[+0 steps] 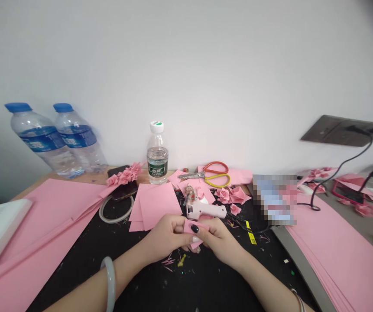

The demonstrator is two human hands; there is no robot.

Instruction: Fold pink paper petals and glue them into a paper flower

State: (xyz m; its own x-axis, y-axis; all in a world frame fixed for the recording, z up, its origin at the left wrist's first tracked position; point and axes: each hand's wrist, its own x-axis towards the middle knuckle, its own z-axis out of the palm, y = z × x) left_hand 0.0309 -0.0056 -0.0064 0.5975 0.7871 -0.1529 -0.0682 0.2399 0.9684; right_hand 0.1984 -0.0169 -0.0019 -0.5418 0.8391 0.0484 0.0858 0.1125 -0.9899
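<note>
Both hands meet over the black table surface around a small piece of pink paper. My left hand is closed on its left side, with the thumb pressed on it. My right hand pinches the right side, its dark-nailed thumb lying on top. The paper looks folded, and the fingers hide part of it. Just beyond the hands lies a white glue gun. Square pink sheets are stacked to the left of it. Several folded pink paper roses lie to its right.
Scissors with red and yellow handles lie by the wall. A small water bottle stands behind the squares; two larger bottles lean at left. A tape roll lies near a phone. Large pink sheets cover the right side.
</note>
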